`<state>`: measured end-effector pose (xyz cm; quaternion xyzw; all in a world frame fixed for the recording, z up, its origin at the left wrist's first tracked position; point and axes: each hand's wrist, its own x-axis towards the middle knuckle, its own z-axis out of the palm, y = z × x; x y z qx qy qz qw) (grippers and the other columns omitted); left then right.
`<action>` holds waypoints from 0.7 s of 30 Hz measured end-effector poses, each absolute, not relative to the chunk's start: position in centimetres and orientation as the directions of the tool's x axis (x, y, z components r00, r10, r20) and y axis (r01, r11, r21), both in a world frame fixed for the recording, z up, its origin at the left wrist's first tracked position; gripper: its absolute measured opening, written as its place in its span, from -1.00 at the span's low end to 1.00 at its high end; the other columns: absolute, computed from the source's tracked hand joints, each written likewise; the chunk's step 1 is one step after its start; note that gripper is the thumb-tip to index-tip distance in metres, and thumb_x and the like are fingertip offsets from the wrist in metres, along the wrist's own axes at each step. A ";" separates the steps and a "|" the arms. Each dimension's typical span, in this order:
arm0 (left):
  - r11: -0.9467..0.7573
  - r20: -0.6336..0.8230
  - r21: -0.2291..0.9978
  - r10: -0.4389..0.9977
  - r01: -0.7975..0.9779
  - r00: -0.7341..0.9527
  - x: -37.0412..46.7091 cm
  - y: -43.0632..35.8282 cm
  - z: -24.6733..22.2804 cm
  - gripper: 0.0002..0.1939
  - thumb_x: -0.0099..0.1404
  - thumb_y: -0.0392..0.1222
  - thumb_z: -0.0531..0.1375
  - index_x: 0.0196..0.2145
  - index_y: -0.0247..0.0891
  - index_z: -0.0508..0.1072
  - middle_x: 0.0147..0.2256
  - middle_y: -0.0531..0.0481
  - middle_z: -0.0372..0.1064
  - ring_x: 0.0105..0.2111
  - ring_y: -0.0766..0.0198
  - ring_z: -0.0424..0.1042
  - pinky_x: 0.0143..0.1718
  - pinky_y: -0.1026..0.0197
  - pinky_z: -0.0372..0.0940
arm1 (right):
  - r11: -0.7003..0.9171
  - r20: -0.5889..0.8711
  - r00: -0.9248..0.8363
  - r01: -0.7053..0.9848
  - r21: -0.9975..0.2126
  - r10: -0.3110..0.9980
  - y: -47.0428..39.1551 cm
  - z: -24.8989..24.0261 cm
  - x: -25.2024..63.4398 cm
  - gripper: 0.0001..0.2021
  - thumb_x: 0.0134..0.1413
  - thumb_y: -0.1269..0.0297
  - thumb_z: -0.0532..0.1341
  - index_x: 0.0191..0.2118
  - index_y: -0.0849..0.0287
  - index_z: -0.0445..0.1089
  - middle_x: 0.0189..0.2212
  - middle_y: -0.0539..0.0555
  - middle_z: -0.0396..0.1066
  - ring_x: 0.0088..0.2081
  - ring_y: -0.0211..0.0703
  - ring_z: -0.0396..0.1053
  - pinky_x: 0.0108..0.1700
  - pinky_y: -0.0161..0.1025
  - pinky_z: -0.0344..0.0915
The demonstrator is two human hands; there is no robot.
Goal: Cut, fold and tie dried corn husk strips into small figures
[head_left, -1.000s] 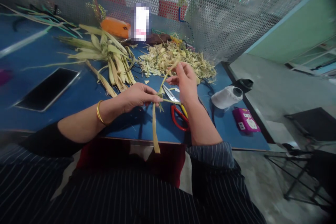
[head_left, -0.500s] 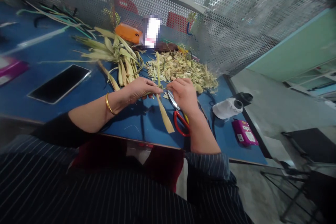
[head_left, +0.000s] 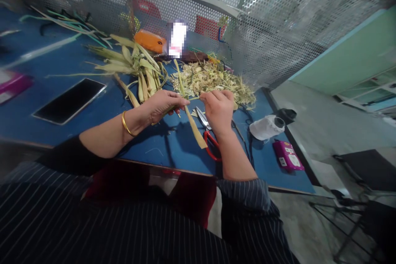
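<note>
My left hand (head_left: 167,104) is closed in a pinch on a long, pale corn husk strip (head_left: 195,128). The strip's wide end hangs toward the table's front edge, and its narrow end points up and away. My right hand (head_left: 219,109) is closed, pinching the end of a thin greenish strand (head_left: 194,98) that stretches across from the left fingertips. Under the right hand lie red-handled scissors (head_left: 211,147), partly hidden by the wrist. Beyond my hands are a bundle of corn husks (head_left: 145,74) and a heap of shredded husk pieces (head_left: 210,77).
A blue table (head_left: 145,144) holds a dark phone (head_left: 70,100) at left and an orange pouch (head_left: 149,41) at the back. A lit screen (head_left: 177,38) stands near the perforated metal panel (head_left: 185,0). White thread spool (head_left: 266,127) and purple packet (head_left: 287,155) are at right.
My right hand has moved slightly right, away from the left, and more of the thin strand shows between them. The husk strip's upper end now leans further left.
</note>
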<state>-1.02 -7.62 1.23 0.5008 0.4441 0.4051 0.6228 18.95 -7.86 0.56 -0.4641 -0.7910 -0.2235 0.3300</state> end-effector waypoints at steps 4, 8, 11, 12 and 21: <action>0.180 -0.147 0.948 0.979 -0.263 0.139 -1.0 -7.0 0.8 -0.80 -0.02 -0.21 0.41 -0.55 -0.36 0.48 -0.58 0.01 0.40 -0.61 0.45 0.33 -0.60 0.37 0.15 | 0.445 0.803 -0.156 0.883 -0.147 0.575 -7.9 0.5 19.1 -0.75 0.25 0.18 0.09 -0.10 0.17 0.42 -0.14 0.20 0.45 -0.06 -0.03 0.34 0.00 -0.10 0.20; 0.143 -0.126 0.909 0.990 -0.391 0.069 -1.0 -6.9 0.9 -0.82 0.04 -0.22 0.39 -0.47 -0.36 0.50 -0.54 0.00 0.44 -0.55 0.42 0.40 -0.47 0.35 0.29 | 0.406 0.519 -0.044 0.680 -0.611 0.854 -8.3 -0.6 18.0 -0.78 0.20 0.19 0.10 -0.33 0.16 0.44 -0.44 0.05 0.46 -0.36 -0.17 0.37 -0.25 -0.22 0.28; 0.141 -0.113 0.900 0.989 -0.413 0.092 -0.8 -7.3 1.3 -0.86 0.07 -0.27 0.36 -0.40 -0.38 0.54 -0.45 -0.05 0.51 -0.44 0.35 0.49 -0.33 0.30 0.38 | 0.310 0.218 -0.246 0.447 -0.839 0.944 -8.8 -1.4 16.1 -0.75 0.13 0.11 0.17 -0.30 0.19 0.47 -0.42 0.03 0.50 -0.37 -0.21 0.40 -0.26 -0.26 0.30; 0.151 -0.112 0.895 0.987 -0.419 0.118 -0.8 -7.5 1.4 -0.87 0.07 -0.29 0.34 -0.38 -0.38 0.55 -0.42 -0.07 0.53 -0.40 0.32 0.51 -0.30 0.28 0.39 | 0.305 0.206 -0.266 0.415 -0.857 0.942 -9.0 -1.6 15.5 -0.71 0.12 0.06 0.18 -0.28 0.19 0.48 -0.40 0.03 0.51 -0.35 -0.21 0.40 -0.25 -0.26 0.30; 0.080 -0.023 0.963 0.976 -0.258 0.217 0.2 -8.2 0.5 -0.86 0.09 -0.25 0.34 -0.37 -0.36 0.57 -0.35 -0.10 0.54 -0.40 0.33 0.47 -0.51 0.36 0.28 | 0.094 0.057 -0.183 0.201 -0.975 0.981 -10.0 -2.2 13.7 -0.58 0.01 -0.10 0.23 -0.53 0.20 0.45 -0.58 0.03 0.45 -0.49 -0.22 0.38 -0.30 -0.23 0.32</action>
